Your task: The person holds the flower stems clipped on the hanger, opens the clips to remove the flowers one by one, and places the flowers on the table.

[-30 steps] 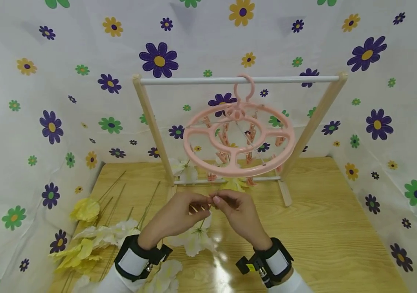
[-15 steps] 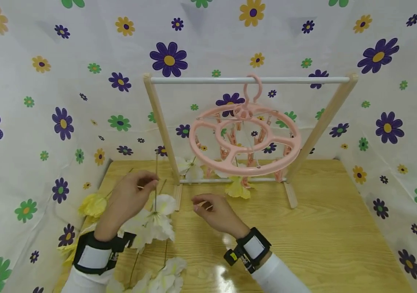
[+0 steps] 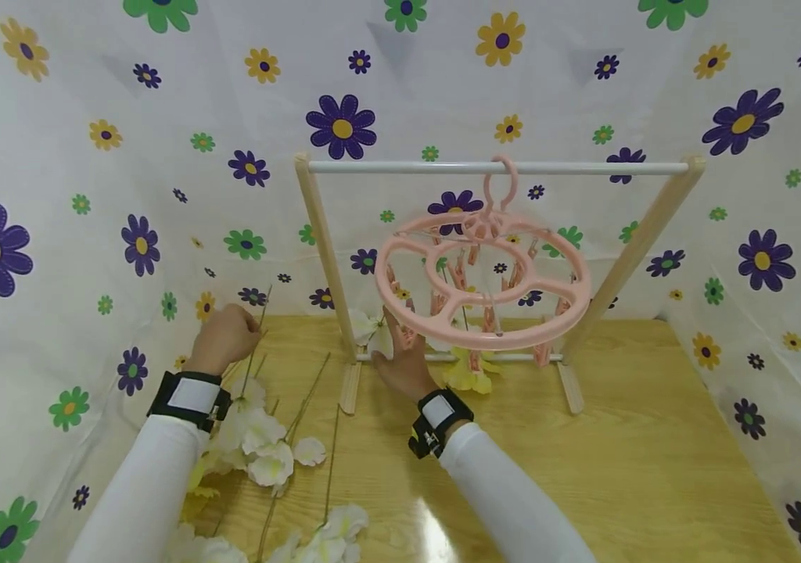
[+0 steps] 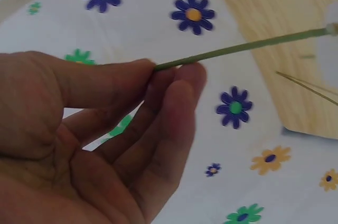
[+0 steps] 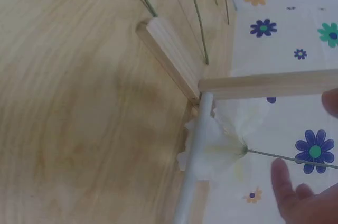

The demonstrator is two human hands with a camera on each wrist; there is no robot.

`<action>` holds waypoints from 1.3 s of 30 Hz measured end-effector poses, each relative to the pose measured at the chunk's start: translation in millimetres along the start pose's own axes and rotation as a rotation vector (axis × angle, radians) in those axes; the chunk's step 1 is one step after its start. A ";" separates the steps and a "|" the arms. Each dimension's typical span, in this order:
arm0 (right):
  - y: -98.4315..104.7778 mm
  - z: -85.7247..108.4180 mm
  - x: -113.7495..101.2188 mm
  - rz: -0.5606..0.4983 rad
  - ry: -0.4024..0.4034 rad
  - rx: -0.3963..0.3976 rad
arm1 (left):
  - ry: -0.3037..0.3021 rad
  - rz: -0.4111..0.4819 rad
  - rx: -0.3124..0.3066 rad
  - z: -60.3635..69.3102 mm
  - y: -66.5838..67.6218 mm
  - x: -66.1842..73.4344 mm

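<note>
My left hand (image 3: 228,340) pinches the thin green stem (image 4: 237,49) of a white artificial flower between thumb and fingertips. In the head view its white bloom (image 3: 249,391) hangs downward over other flowers on the table. Below the rim of a pink round clip hanger (image 3: 436,324), my right hand (image 3: 407,367) is raised with its fingers spread beside a pink clip (image 3: 406,338). The right wrist view has those fingers (image 5: 281,182) near the stem of a hanging white flower (image 5: 222,147); whether they touch it I cannot tell.
A wooden stand (image 3: 323,250) with a white top bar (image 3: 407,167) carries the hanger. A yellow flower (image 3: 469,371) hangs under it. Several white flowers (image 3: 270,465) with long stems lie on the left of the wooden table (image 3: 583,485). Flower-print cloth (image 3: 267,102) surrounds the table.
The hands were together before the hanger, then parted. My left hand carried the white flower leftward. My right hand reached forward beneath the hanger's left rim.
</note>
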State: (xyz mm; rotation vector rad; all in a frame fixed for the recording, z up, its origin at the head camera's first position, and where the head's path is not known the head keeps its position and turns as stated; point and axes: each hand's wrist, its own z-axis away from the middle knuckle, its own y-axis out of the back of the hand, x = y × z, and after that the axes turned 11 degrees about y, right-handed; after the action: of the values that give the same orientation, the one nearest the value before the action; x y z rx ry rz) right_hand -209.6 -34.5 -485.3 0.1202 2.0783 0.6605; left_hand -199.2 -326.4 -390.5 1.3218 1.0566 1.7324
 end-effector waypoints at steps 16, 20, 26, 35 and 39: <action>19.4 -7.3 -7.3 -0.170 0.202 0.181 | 0.153 -0.055 -0.110 -26.2 -27.5 -23.5; 20.3 -1.1 -9.1 -0.302 0.427 0.313 | 0.042 -0.080 -0.047 -8.1 -18.7 -1.8; 28.8 27.6 -24.5 -0.324 0.354 0.324 | -0.110 0.003 0.052 35.7 -12.2 51.5; 48.1 68.7 -42.0 -0.178 0.395 0.457 | -0.376 0.342 0.039 101.8 -35.4 117.1; 56.3 80.6 -45.8 -0.182 0.433 0.490 | -0.419 0.498 -0.023 121.5 -52.8 140.1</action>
State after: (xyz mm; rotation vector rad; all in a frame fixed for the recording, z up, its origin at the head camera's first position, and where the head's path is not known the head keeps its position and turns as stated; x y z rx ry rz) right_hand -127.9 31.2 -457.6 0.0660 2.5991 0.0528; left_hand -110.5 -157.0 -365.3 1.9446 0.4929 1.6801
